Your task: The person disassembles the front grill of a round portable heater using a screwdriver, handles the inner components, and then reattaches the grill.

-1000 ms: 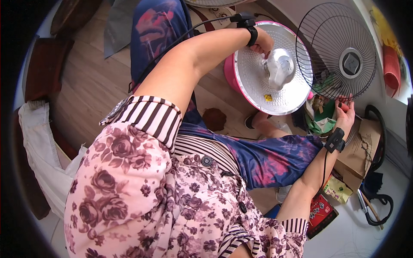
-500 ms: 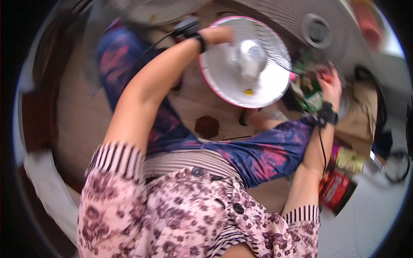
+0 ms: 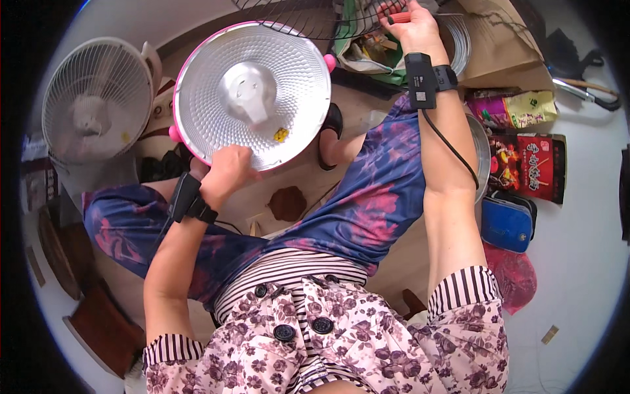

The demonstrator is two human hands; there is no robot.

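Compared with a second ago, the left hand (image 3: 230,172) has been brought from beside the central hub (image 3: 248,95) of the round heater (image 3: 292,92) to its near rim. The black wire grille (image 3: 308,20), which was seen almost whole beyond the right hand (image 3: 417,29), is now cut off by the upper edge, to that hand's left. A white fan (image 3: 95,105) is now shown more fully, beyond and left of the left hand.

The left fingers are curled at the rim; whether it is gripped cannot be told. A red handle (image 3: 400,18) is held in the curled right fingers; whether the grille is also touched cannot be told.

The heater is located just beyond the left hand, its dimpled silver dish bordered in pink. A small yellow patch (image 3: 281,135) is seen on the dish, right of and beyond the left hand.
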